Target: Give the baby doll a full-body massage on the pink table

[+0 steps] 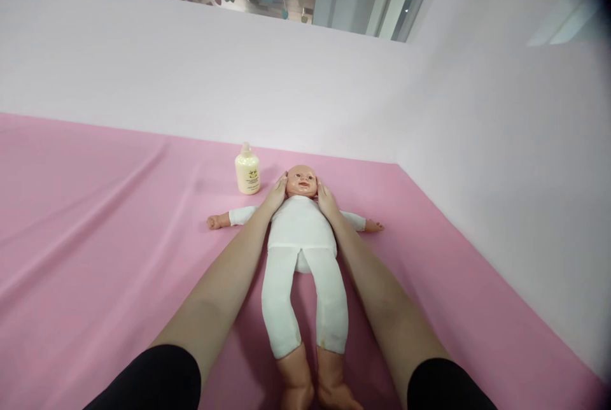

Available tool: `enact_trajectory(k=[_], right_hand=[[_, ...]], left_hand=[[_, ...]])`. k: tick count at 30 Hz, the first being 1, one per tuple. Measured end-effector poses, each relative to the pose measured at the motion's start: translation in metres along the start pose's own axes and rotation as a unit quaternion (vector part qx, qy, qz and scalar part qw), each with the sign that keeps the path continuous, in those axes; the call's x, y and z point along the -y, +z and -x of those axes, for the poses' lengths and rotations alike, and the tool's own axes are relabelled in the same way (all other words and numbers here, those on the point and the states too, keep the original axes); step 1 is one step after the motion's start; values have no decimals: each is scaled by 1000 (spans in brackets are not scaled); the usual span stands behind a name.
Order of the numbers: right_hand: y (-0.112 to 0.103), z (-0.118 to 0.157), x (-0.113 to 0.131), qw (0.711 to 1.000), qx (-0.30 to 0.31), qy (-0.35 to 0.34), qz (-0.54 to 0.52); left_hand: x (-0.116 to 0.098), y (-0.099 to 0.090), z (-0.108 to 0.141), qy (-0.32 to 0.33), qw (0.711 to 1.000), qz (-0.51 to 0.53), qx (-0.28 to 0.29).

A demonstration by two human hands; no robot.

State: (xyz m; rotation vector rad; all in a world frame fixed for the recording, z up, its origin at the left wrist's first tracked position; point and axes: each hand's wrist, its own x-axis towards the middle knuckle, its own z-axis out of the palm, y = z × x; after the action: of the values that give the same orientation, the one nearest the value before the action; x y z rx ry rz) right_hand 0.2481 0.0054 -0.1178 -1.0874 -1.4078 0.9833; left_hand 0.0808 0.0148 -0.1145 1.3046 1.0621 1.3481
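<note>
A baby doll (301, 225) in a white cloth suit lies on its back on the pink sheet, arms spread and feet toward me. My left hand (277, 194) rests against the side of the doll's head on the left of the view, near its cheek. Against the opposite side of the head lies my right hand (326, 197). Both hands cup the head between them, with the fingers pointing away from me and partly hidden behind it. A pale yellow bottle (247, 172) with a dark printed label stands upright left of the head, apart from my left hand.
The pink sheet (119, 219) has long creases on the left. A white wall (214, 72) rises behind the doll, and another white wall (515, 142) runs along the right. Above the back wall is a window with reflected ceiling lights.
</note>
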Motion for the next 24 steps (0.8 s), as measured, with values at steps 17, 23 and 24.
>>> enact_trajectory(k=[17,23,24], right_hand=[[-6,1,-1,999,-11,-33,35],[-8,-8,-11,998,-11,-31,46],[-8,-9,-12,998,-13,-30,50]], left_hand=[[-5,-1,1,41,997,-27,-57],[-6,2,-2,19,998,-20,-59],[-6,2,-2,20,998,-28,-61]])
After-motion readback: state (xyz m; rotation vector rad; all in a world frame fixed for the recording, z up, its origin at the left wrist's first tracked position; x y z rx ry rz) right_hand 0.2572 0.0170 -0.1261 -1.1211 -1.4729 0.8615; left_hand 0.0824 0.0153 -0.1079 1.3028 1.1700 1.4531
